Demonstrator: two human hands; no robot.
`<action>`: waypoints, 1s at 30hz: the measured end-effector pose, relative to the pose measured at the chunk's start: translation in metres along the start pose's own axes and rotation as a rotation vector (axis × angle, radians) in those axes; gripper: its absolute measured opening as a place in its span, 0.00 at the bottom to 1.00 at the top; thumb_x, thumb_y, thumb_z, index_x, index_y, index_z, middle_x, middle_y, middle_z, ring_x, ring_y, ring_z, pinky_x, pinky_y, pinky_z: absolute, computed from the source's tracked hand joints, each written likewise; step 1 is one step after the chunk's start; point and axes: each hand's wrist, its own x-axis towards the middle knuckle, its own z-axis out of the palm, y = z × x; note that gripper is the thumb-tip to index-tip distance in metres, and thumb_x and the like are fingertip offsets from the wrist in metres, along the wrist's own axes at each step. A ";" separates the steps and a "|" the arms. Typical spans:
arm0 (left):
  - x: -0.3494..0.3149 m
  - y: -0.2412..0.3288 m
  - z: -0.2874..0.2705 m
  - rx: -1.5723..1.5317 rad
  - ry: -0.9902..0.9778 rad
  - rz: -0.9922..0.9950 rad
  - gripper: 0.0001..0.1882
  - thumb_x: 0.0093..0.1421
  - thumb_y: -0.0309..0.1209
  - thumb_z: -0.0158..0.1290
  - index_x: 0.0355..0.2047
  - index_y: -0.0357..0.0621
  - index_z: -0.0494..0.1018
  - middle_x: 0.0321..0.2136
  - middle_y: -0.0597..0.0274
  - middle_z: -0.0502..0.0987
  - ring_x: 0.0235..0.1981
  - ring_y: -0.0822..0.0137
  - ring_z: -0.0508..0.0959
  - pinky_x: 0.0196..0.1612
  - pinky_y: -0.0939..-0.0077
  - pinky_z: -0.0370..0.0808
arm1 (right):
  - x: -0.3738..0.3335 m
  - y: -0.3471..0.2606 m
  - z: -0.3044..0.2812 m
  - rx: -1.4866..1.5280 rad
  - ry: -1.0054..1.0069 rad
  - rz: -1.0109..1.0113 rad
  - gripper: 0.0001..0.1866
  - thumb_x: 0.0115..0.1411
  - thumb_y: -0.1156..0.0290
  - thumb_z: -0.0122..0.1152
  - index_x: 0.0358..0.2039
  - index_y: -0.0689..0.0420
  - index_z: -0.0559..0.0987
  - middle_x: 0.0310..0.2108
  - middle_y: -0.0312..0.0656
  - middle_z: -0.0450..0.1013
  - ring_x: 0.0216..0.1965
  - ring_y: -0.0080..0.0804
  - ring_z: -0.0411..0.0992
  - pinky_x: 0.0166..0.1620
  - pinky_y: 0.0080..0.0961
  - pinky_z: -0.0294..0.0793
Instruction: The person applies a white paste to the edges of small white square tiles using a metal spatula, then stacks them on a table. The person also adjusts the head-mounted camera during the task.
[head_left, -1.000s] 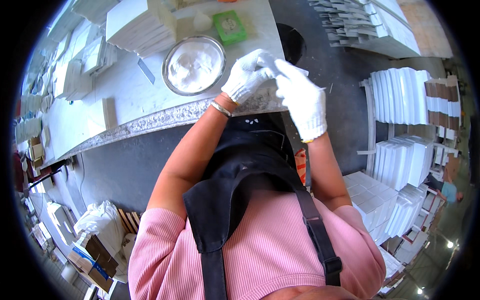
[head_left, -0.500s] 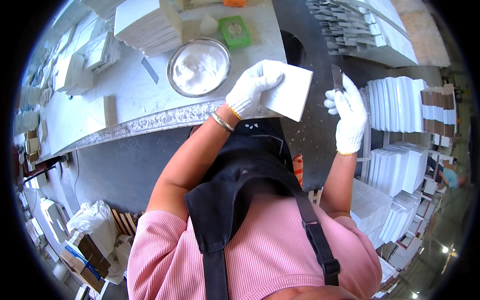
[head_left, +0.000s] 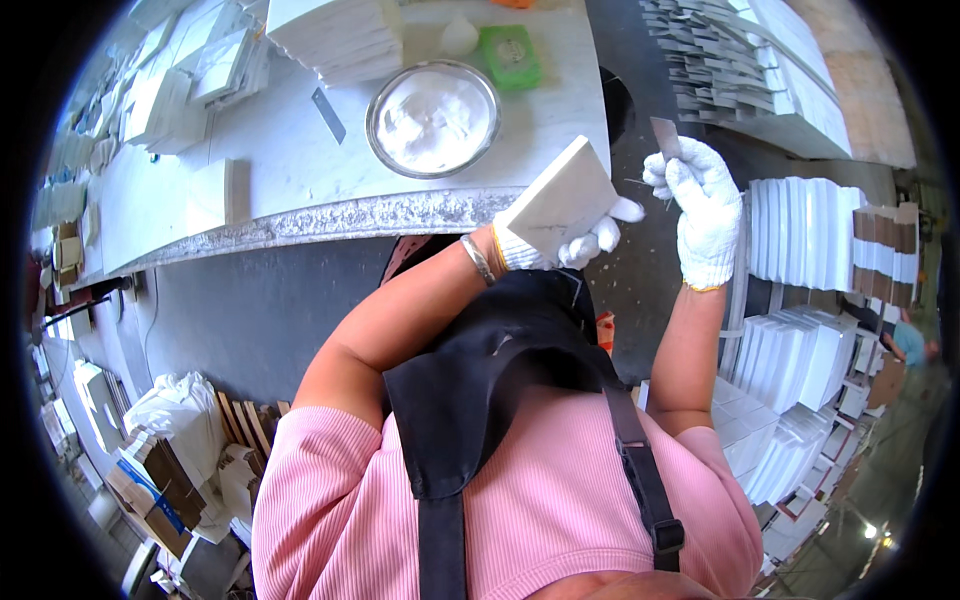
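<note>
A white square tile rests tilted in my gloved left hand, just off the table's front edge. The palm is beneath it, and the fingers curl round its lower right side. My gloved right hand is raised to the right of the tile and apart from it, pinching a small flat metal scraper blade that points up. Beyond the left hand, a round metal bowl of white paste stands on the table. Left of the bowl lies another flat metal blade.
The pale stone table has a rough front edge. On it are a tall tile stack, a green box and a single white block. More tile stacks stand close at my right. A white sack sits at lower left.
My left hand has turned over and drawn closer, so the tile now lies on top of it with a thick edge showing. The right hand with the blade has tilted slightly.
</note>
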 end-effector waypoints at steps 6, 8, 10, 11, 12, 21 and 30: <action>-0.006 -0.007 0.003 -0.267 -0.064 -0.043 0.41 0.69 0.57 0.38 0.64 0.27 0.57 0.40 0.42 0.74 0.32 0.57 0.77 0.31 0.72 0.75 | 0.028 -0.014 0.019 -0.105 -0.051 0.020 0.15 0.64 0.70 0.62 0.51 0.58 0.80 0.37 0.40 0.81 0.34 0.22 0.78 0.38 0.19 0.76; -0.011 -0.006 -0.005 -0.263 -0.106 -0.053 0.40 0.69 0.57 0.37 0.64 0.28 0.58 0.41 0.42 0.74 0.32 0.56 0.77 0.32 0.70 0.74 | 0.039 -0.024 0.036 -0.132 -0.098 0.046 0.16 0.64 0.69 0.62 0.52 0.58 0.80 0.38 0.39 0.80 0.34 0.21 0.77 0.38 0.18 0.76; -0.022 -0.006 -0.001 -0.303 0.063 -0.006 0.39 0.69 0.56 0.37 0.64 0.30 0.58 0.45 0.42 0.73 0.37 0.54 0.76 0.33 0.66 0.74 | 0.050 -0.027 0.051 -0.188 -0.196 0.033 0.17 0.64 0.69 0.63 0.52 0.58 0.80 0.38 0.38 0.80 0.33 0.19 0.77 0.38 0.17 0.76; -0.024 -0.007 0.002 -0.361 0.048 0.005 0.39 0.69 0.56 0.38 0.64 0.31 0.59 0.46 0.42 0.73 0.38 0.53 0.76 0.33 0.65 0.74 | 0.055 -0.028 0.061 -0.222 -0.246 0.033 0.17 0.64 0.69 0.63 0.52 0.59 0.80 0.38 0.38 0.80 0.33 0.19 0.77 0.38 0.17 0.76; -0.025 -0.008 0.005 -0.418 0.031 0.014 0.38 0.70 0.55 0.38 0.64 0.31 0.59 0.47 0.42 0.73 0.40 0.53 0.76 0.33 0.64 0.74 | 0.060 -0.028 0.068 -0.258 -0.293 0.032 0.17 0.64 0.69 0.63 0.52 0.59 0.80 0.38 0.38 0.80 0.33 0.18 0.77 0.38 0.17 0.76; -0.044 -0.014 0.007 -0.739 -0.070 -0.029 0.29 0.72 0.47 0.39 0.61 0.34 0.63 0.49 0.48 0.73 0.48 0.57 0.76 0.46 0.64 0.76 | 0.094 0.009 0.133 -0.904 -0.685 -0.387 0.16 0.64 0.54 0.52 0.44 0.45 0.82 0.41 0.42 0.80 0.42 0.47 0.77 0.47 0.41 0.75; -0.051 -0.014 0.012 -0.496 0.088 0.089 0.30 0.70 0.49 0.42 0.59 0.35 0.66 0.49 0.46 0.74 0.45 0.56 0.76 0.40 0.66 0.76 | 0.057 -0.036 0.105 -0.688 -0.427 -0.384 0.21 0.62 0.55 0.61 0.53 0.49 0.79 0.47 0.43 0.77 0.49 0.41 0.76 0.52 0.33 0.74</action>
